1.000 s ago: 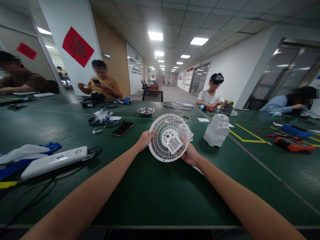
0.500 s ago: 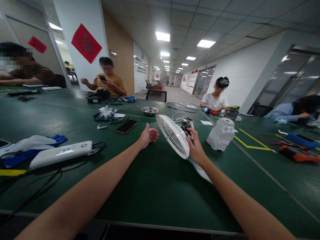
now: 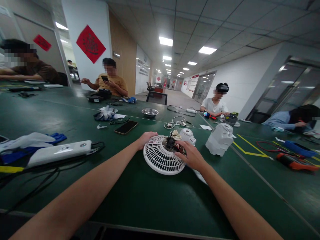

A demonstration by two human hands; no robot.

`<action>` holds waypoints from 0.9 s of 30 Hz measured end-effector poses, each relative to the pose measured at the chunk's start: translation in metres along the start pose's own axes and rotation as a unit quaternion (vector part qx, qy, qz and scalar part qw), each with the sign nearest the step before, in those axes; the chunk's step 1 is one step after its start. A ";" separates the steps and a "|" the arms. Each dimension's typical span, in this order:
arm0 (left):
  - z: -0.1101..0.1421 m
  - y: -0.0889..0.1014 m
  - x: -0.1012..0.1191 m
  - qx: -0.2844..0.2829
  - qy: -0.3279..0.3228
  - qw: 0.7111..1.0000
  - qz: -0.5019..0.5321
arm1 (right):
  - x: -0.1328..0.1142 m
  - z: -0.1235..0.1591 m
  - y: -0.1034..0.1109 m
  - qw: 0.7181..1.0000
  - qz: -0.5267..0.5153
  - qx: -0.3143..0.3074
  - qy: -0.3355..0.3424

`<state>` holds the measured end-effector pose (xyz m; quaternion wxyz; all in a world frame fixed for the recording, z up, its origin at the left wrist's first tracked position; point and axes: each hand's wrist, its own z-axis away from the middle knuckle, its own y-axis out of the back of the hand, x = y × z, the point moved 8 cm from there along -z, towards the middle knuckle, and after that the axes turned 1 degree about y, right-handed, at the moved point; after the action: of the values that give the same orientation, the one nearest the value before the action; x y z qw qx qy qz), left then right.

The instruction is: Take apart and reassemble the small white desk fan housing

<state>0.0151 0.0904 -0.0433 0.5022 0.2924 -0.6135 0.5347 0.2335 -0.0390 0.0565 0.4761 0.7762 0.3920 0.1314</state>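
A round white fan grille lies tilted low over the green table, its slotted back upward. On its centre sits a dark motor with wires and a cream-coloured part on top. My left hand is closed on the grille's far left rim, its fingertips partly hidden. From the right, my right hand wraps round the motor, with the thumb near the grille. Behind it shows a rounded, vented white cover. A larger white plastic housing stands to the right.
A phone, a metal bowl and a coiled cable lie beyond my hands. At left are a white power bank-like box and gloves. An orange meter lies right. Several people sit around the table.
The grille has turned from nearly upright to nearly flat, slotted back up, and come lower. My left hand has moved from beside it onto its rim. My right hand keeps hold of the motor.
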 end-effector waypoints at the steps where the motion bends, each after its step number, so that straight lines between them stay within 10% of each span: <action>1: -0.001 0.001 0.000 0.008 -0.014 1.000 -0.018 | -0.002 0.000 0.002 1.000 -0.003 0.008 0.007; 11: -0.004 0.005 0.003 0.034 -0.063 0.993 -0.097 | 0.041 0.010 0.031 0.970 -0.016 0.221 -0.096; 21: 0.000 0.002 0.008 0.038 -0.087 0.988 -0.124 | 0.132 0.022 -0.008 0.961 -0.012 0.116 -0.252; 27: 0.000 0.003 0.009 0.044 -0.087 0.986 -0.133 | 0.153 0.034 -0.009 0.889 -0.193 0.177 -0.375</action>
<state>0.0099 0.0927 -0.0360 0.5004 0.4388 -0.5861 0.4620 0.3491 0.0535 0.0055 0.4579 0.7483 0.3434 -0.3353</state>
